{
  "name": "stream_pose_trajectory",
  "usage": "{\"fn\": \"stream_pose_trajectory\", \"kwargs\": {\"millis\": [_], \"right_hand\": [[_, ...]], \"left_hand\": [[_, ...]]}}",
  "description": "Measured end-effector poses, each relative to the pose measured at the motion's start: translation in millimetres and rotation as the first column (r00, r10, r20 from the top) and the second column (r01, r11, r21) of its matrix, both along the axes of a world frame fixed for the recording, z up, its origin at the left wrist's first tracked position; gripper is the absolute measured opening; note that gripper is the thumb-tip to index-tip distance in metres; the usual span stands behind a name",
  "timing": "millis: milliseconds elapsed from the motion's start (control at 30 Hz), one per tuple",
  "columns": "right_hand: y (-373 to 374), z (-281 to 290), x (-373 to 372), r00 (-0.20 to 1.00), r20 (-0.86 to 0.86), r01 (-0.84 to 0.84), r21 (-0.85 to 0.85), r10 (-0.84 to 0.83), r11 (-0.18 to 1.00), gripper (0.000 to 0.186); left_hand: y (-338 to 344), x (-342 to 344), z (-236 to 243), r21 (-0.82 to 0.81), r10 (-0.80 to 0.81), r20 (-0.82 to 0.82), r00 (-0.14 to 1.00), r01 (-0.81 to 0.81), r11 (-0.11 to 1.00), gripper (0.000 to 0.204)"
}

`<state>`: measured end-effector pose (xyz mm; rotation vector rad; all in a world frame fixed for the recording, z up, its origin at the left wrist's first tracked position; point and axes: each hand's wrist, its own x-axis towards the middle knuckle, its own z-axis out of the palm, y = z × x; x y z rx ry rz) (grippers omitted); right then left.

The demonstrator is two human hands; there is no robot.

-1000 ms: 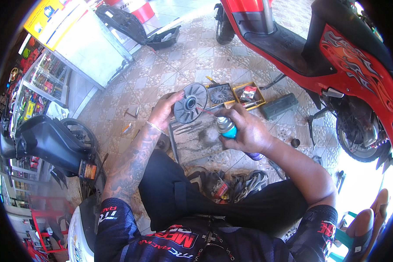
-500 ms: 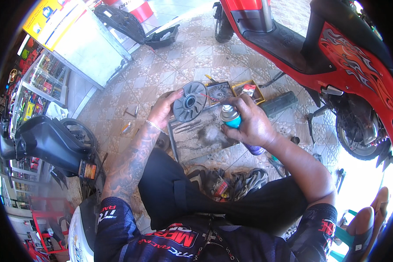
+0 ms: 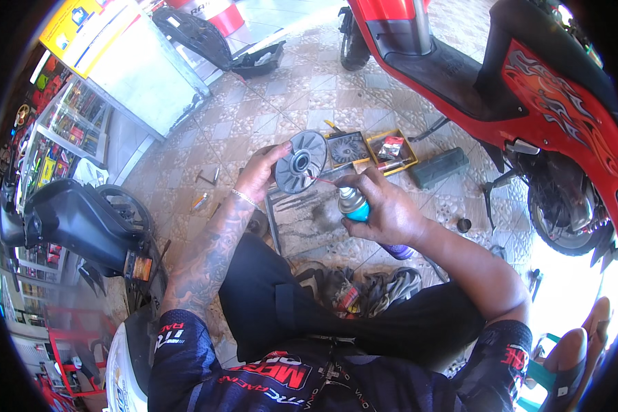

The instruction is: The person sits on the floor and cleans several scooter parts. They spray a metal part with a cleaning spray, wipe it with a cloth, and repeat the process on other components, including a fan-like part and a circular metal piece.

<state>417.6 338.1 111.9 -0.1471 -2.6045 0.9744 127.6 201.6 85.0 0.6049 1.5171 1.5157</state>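
My left hand (image 3: 259, 172) is closed on the left rim of a round grey pulley disc (image 3: 312, 145) with ribs spreading from a dark hub. The ribbed face is turned up. My right hand (image 3: 384, 211) grips a teal and purple spray can (image 3: 355, 204), with the index finger over its nozzle. A thin red straw (image 3: 325, 182) runs from the nozzle to the lower right part of the disc. Below them on the floor lies a flat, stained metal tray (image 3: 299, 237) with a dark, wet-looking patch.
Beyond the disc are an open yellow and black case (image 3: 415, 159) with parts and a dark green box (image 3: 439, 169). A hammer (image 3: 208, 176) lies left. Rags (image 3: 391, 288) lie between my legs. A red motorcycle (image 3: 460, 82) stands right, a dark scooter (image 3: 82, 220) left.
The spray can has moved left and down, and its straw now points at the disc's lower part rather than its upper right. The disc has shifted only slightly.
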Motion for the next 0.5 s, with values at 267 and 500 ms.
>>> {"fn": "stream_pose_trajectory", "kwargs": {"millis": [267,500], "right_hand": [[14,0,-2,0.98,-0.093,0.178,0.026,-0.175,0.984,0.069],[13,4,0,0.954,-0.259,0.162,0.015,-0.153,0.987,0.068]], "left_hand": [[0,1,2,-0.012,0.002,0.001,1.0,-0.002,1.0,0.061],[1,1,-2,0.005,0.009,0.001,1.0,-0.009,1.0,0.061]]}}
